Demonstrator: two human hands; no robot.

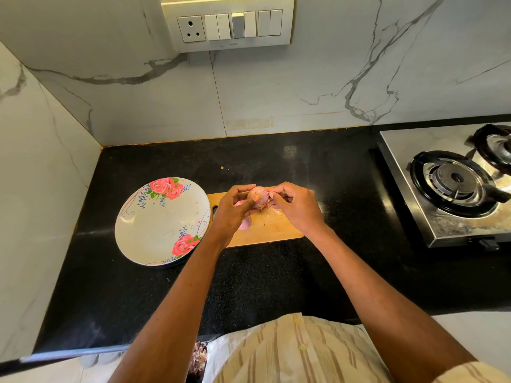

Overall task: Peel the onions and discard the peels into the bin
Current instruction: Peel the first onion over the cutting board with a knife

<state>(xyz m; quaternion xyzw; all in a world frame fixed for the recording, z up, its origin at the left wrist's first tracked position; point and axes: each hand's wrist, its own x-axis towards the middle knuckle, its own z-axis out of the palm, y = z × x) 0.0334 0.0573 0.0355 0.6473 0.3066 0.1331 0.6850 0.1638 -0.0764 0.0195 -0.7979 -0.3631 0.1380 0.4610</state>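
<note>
A small pinkish onion (259,195) is held above the wooden cutting board (265,230). My left hand (235,208) grips it from the left with curled fingers and thumb. From the right, my right hand (293,203) pinches the skin at the onion's side. Loose pink peel pieces (245,223) lie on the board under my hands, partly hidden. Below the counter edge, peels in a bin (199,357) show between my arm and shirt.
A white plate with rose prints (154,225) sits left of the board on the black counter (276,272). A steel gas stove (453,183) stands at the right. Marble walls close the back and left; a switch panel (229,23) is on the back wall.
</note>
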